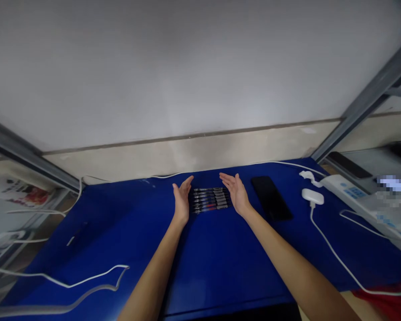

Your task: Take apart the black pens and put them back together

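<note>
Several pens (210, 199) lie side by side in a neat stack of rows on the blue tabletop (227, 263), their lengths running left to right. At their left ends stands my left hand (183, 199), upright with the palm turned inward and the fingers stretched out. My right hand (235, 192) faces it from the other side, fingers extended, close to the right ends of the pens. Both palms look empty, with the pens between them. Whether either hand touches the pen ends, I cannot tell.
Right of my right hand lies a black phone (272, 198). Farther right are a white earbud case (313, 196) on a cable and a white power strip (361, 200). A single pen (76, 234) and a white cable (70, 285) lie at left. A wall (187, 151) closes the back.
</note>
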A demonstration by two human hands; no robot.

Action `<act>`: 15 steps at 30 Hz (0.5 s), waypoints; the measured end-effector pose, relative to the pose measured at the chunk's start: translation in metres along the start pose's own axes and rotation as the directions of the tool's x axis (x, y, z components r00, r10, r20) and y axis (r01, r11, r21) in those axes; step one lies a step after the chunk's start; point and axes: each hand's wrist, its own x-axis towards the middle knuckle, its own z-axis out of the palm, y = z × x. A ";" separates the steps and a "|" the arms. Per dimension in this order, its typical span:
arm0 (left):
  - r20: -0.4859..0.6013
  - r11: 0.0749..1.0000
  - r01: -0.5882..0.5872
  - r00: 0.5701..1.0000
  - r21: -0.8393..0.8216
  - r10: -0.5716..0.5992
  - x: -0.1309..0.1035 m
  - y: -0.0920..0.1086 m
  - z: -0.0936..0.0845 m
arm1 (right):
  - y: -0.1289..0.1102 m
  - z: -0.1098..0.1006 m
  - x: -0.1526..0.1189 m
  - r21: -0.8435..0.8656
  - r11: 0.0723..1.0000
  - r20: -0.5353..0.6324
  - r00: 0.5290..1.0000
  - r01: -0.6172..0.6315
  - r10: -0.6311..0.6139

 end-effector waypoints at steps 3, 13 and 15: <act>-0.032 0.999 -0.004 0.999 0.035 0.005 -0.004 0.002 -0.004 | 0.001 -0.002 -0.001 -0.039 0.999 -0.028 0.999 0.016 -0.017; -0.115 0.819 -0.023 0.987 0.573 0.108 -0.009 0.016 -0.018 | -0.020 -0.015 -0.007 -0.572 0.796 0.012 0.972 0.198 -0.233; 0.069 0.677 -0.181 0.979 0.714 0.189 -0.013 0.025 -0.017 | -0.022 -0.016 -0.008 -0.612 0.777 -0.028 0.978 0.146 -0.207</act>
